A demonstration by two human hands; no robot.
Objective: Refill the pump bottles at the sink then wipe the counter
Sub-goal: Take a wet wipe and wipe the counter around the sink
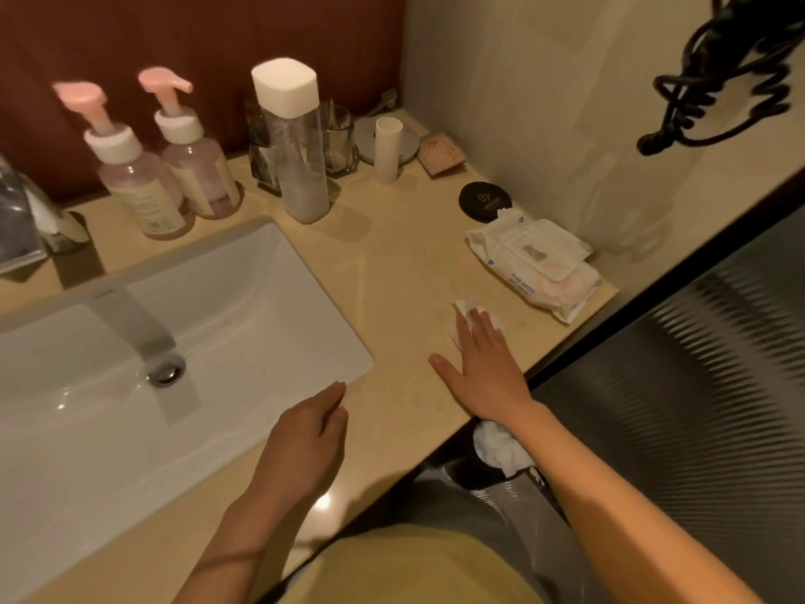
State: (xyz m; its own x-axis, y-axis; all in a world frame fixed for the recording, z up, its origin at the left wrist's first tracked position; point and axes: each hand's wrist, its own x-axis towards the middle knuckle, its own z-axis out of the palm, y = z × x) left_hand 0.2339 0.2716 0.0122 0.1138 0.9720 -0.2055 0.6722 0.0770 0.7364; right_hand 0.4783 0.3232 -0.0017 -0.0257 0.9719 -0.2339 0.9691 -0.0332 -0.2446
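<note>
Beige counter [392, 263], crumpled wipe [461, 310] under right hand [483, 370]

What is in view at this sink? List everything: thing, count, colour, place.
counter: one, beige
sink: one, white, set in its left part
faucet: one, silver, over the sink
pump bottles: two, pink pumps, pinkish bodies, behind the sink
tall bottle: one, clear, white cap, right of them
glass cups: two, clear, behind the tall bottle
tube: one, white, right of the cups
compact: one, black, round, near the wall
wipes packs: seemingly two, white, stacked at the right end
wipe: one, white, near the front edge
coiled cord: one, black, wall, upper right
left hand: at the sink's near corner, holding nothing
right hand: flat, pressing the wipe
</note>
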